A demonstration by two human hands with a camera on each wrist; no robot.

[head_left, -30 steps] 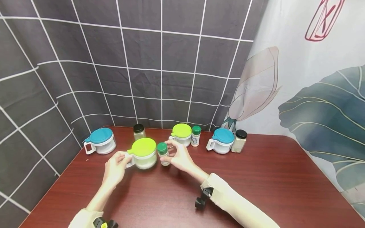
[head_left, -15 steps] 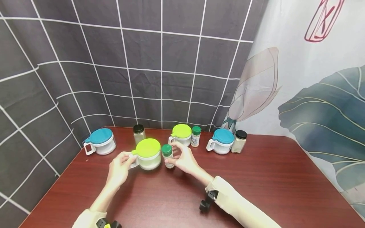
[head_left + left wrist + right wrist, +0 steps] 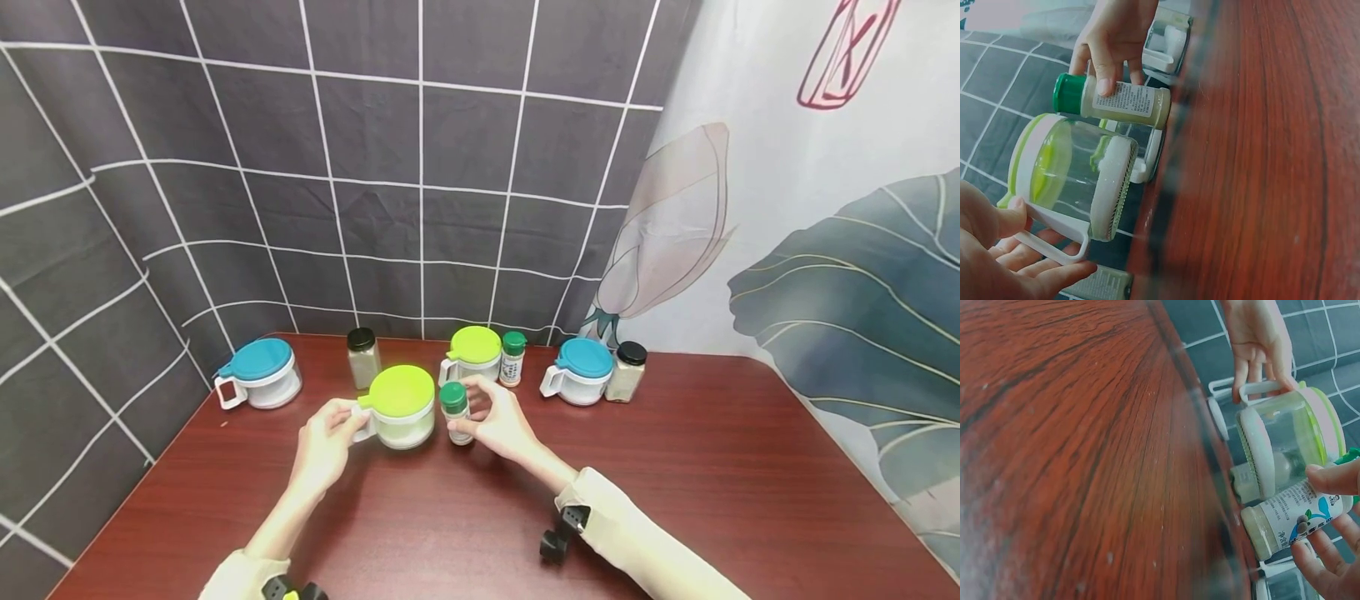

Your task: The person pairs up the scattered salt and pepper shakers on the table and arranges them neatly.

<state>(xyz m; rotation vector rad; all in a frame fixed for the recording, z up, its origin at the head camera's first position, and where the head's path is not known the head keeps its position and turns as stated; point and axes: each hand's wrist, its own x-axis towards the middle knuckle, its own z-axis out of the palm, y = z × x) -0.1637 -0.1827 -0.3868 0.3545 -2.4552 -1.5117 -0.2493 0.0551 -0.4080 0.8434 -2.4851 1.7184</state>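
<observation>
In the head view my left hand (image 3: 324, 446) grips the white handle of a seasoning jar (image 3: 405, 427) that has a lime-green lid. Its clear body shows white contents at the bottom in the left wrist view, with thumb and fingers round the handle (image 3: 1054, 234). Just to the jar's right, my right hand (image 3: 504, 421) holds a green-capped spice shaker (image 3: 456, 417) upright between thumb and fingers. The right wrist view shows the shaker's printed label (image 3: 1300, 509). Jar and shaker stand side by side, low over the red-brown table (image 3: 712, 475).
Along the back stand a blue-lidded jar (image 3: 262, 379), a black-capped jar (image 3: 364, 362), another lime-lidded jar (image 3: 477, 357) and another green-capped shaker (image 3: 512, 360). Farther right are a second blue-lidded jar (image 3: 581, 375) and black-capped jar (image 3: 627, 375). A grey checked cloth (image 3: 375, 208) hangs behind.
Both hands have shifted steadily rightward, taking the lime-lidded jar and the green-capped shaker along. More of the left black-capped jar shows behind. The jars along the back have stayed put.
</observation>
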